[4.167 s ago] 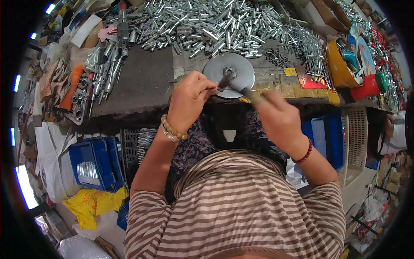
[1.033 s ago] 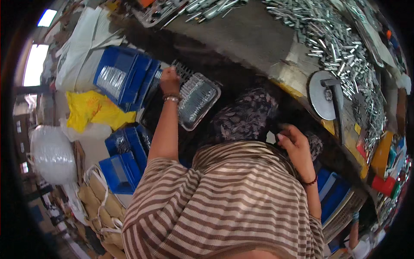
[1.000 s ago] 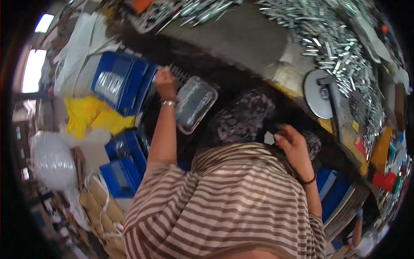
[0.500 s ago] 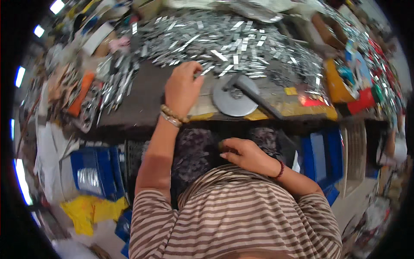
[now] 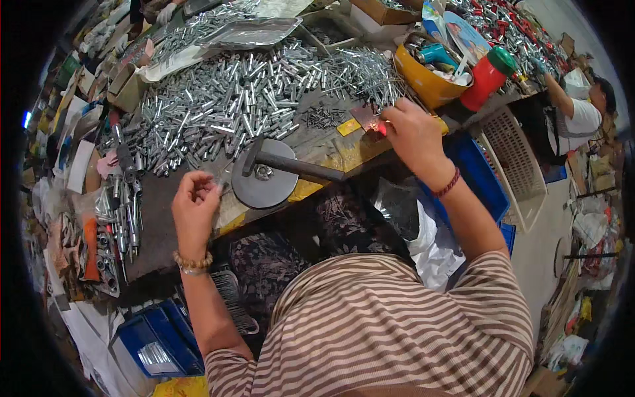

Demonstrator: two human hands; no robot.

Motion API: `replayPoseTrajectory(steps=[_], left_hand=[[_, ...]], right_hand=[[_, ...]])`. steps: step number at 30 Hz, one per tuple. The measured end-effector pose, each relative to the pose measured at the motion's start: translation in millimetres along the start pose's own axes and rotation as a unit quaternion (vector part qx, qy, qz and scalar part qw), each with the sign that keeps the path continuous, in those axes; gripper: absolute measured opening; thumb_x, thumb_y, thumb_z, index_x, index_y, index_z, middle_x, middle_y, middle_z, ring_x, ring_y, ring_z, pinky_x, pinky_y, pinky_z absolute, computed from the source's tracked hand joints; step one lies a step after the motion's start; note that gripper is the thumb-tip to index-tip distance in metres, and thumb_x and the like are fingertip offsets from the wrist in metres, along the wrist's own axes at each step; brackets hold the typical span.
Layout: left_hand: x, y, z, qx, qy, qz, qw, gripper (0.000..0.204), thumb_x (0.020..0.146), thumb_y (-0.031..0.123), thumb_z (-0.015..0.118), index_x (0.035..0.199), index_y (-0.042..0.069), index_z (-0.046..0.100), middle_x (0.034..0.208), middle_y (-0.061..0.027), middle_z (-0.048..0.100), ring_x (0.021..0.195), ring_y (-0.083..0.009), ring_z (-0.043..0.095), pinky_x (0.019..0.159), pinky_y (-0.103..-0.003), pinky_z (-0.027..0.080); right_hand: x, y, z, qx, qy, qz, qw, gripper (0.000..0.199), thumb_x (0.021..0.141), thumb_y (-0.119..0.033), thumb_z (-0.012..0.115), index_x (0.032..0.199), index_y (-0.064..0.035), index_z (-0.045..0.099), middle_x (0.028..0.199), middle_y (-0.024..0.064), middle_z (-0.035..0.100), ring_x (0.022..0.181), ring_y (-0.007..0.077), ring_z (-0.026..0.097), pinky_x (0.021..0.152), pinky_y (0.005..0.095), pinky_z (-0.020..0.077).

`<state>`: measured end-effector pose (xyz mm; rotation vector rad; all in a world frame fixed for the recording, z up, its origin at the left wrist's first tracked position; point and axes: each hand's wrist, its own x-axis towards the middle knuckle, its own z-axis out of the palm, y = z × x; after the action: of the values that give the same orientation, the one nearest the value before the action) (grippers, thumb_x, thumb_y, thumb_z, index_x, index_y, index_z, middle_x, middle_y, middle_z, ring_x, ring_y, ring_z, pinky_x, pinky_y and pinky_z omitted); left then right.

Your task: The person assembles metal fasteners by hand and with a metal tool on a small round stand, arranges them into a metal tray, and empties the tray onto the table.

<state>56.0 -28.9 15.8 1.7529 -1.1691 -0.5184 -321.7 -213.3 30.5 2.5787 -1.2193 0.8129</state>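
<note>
My left hand (image 5: 196,208) is just left of a round grey metal disc (image 5: 278,190), its fingers curled together. Whatever they may hold is too small or hidden to name. Across the disc lies a hammer (image 5: 297,166), its handle pointing right. My right hand (image 5: 418,140) reaches over the right part of the bench with bent, closed fingertips beside a shiny red patch (image 5: 368,120). I cannot make out what is in them. A heap of small silvery metal tubes (image 5: 225,96) covers the bench behind the disc. Small dark pins (image 5: 324,117) lie near a yellow piece (image 5: 348,127).
A yellow bowl (image 5: 423,79) of odds and ends and a red container with a green lid (image 5: 488,78) stand at the right. Longer metal rods and an orange-handled tool (image 5: 90,248) lie left. Blue bins (image 5: 159,337) and a pale crate (image 5: 512,165) sit below. Another person (image 5: 582,119) works far right.
The view has turned to the right. My right hand has gone from my lap up to the bench's right side. My left hand has drawn back from the heap to beside the disc.
</note>
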Motion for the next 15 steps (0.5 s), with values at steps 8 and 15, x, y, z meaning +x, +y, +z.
replayPoseTrajectory(steps=[8,15], left_hand=[[-33,25,13,0.104,-0.113,0.057,0.987,0.023,0.087,0.011,0.074,0.11,0.007,0.07,0.099,-0.0108,0.071,0.085,-0.0229,0.072,0.076,-0.034,0.057],[-51,31,20,0.148,-0.099,0.138,0.974,0.02,0.087,0.016,0.075,0.105,0.008,0.074,0.101,-0.0093,0.067,0.1,-0.0324,0.065,0.085,-0.042,0.054]], right_hand=[[16,14,30,-0.16,-0.122,-0.042,0.979,0.005,0.084,-0.013,0.066,0.084,-0.0118,0.07,0.096,0.0085,0.064,0.097,0.0273,0.066,0.077,0.0414,0.0555],[4,22,21,-0.147,-0.123,-0.087,0.978,0.007,0.086,-0.012,0.064,0.085,-0.0116,0.071,0.096,0.0071,0.064,0.094,0.0266,0.067,0.076,0.0405,0.0552]])
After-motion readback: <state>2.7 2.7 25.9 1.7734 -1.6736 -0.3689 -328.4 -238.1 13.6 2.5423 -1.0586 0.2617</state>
